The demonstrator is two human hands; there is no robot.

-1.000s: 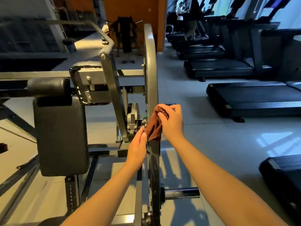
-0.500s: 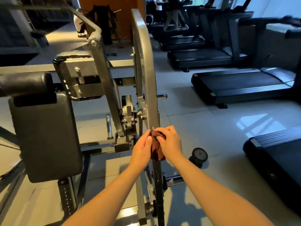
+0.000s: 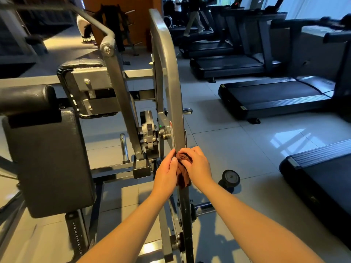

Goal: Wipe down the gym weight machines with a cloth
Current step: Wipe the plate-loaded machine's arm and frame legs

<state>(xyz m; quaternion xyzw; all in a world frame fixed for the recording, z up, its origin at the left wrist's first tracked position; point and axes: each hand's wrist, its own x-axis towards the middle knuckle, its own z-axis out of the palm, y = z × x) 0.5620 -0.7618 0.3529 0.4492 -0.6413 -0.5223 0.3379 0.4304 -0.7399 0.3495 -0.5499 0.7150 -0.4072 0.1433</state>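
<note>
A grey metal weight machine stands before me, its curved upright bar (image 3: pixel 167 76) running down the middle of the view. A brown cloth (image 3: pixel 182 173) is wrapped round the bar at mid height. My right hand (image 3: pixel 197 167) grips the cloth from the right, fingers curled over it. My left hand (image 3: pixel 166 172) presses against the cloth and bar from the left, thumb up along the cloth. Part of the cloth hangs below both hands.
A black padded seat back (image 3: pixel 49 160) sits at the left. A dumbbell (image 3: pixel 229 178) lies on the tiled floor right of the bar. Treadmills (image 3: pixel 271 95) line the right side, and a person walks on one at the back.
Both hands with the cloth have slid down the bar from near the pivot bolts to below them. The view has tilted, showing more of the bar's top.
</note>
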